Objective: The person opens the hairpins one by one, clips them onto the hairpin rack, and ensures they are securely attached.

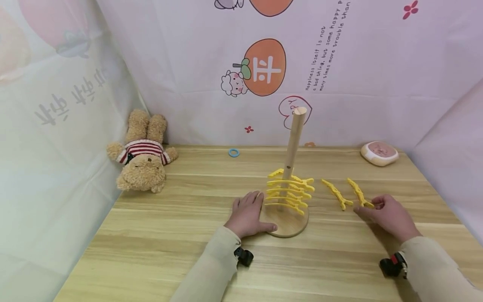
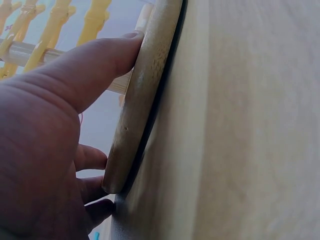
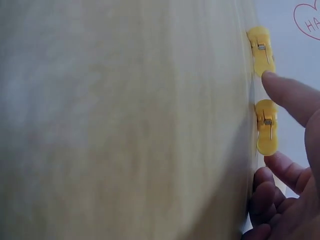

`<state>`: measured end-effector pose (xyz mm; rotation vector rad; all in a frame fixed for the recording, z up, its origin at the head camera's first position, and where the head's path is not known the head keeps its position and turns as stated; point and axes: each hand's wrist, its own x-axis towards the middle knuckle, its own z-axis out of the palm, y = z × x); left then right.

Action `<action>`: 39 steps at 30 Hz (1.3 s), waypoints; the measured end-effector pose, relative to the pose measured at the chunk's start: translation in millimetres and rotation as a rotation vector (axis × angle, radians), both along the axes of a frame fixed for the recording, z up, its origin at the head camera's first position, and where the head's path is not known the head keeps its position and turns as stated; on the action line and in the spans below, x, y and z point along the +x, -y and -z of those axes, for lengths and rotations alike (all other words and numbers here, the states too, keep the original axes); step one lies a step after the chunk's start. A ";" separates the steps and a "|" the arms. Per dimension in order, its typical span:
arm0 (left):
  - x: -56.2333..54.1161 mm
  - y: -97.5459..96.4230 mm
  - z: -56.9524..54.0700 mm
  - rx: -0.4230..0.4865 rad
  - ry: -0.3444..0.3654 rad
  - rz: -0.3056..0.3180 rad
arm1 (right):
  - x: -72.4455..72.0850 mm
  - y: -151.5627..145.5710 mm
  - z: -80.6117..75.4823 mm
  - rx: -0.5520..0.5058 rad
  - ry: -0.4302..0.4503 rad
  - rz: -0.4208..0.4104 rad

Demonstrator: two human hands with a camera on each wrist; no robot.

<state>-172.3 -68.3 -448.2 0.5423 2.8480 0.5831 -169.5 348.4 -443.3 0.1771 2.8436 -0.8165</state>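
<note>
A round wooden base (image 1: 284, 222) carries an upright wooden pole (image 1: 295, 140), with several yellow hair clips (image 1: 298, 194) attached to it one above another. My left hand (image 1: 247, 214) holds the base at its left side; in the left wrist view the thumb (image 2: 107, 62) lies on the top and the fingers sit at the rim. On the table to the right lie two yellow hair clips. My right hand (image 1: 390, 216) is at the near end of the right-hand clip (image 3: 266, 127), thumb and index finger on either side, not pinched together. The other clip (image 1: 337, 194) lies just left of it.
A teddy bear (image 1: 143, 155) in a striped shirt lies at the table's back left. Near the back edge is a blue ring (image 1: 234, 152). A white and pink rounded object (image 1: 379, 153) stands at the back right. Printed cloth (image 1: 196, 75) hangs behind the wooden table (image 1: 158, 251).
</note>
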 end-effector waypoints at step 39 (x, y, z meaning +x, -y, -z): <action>-1.1 0.2 4.3 0.016 0.015 -0.008 | 27.6 59.6 -70.2 -0.155 -0.573 0.153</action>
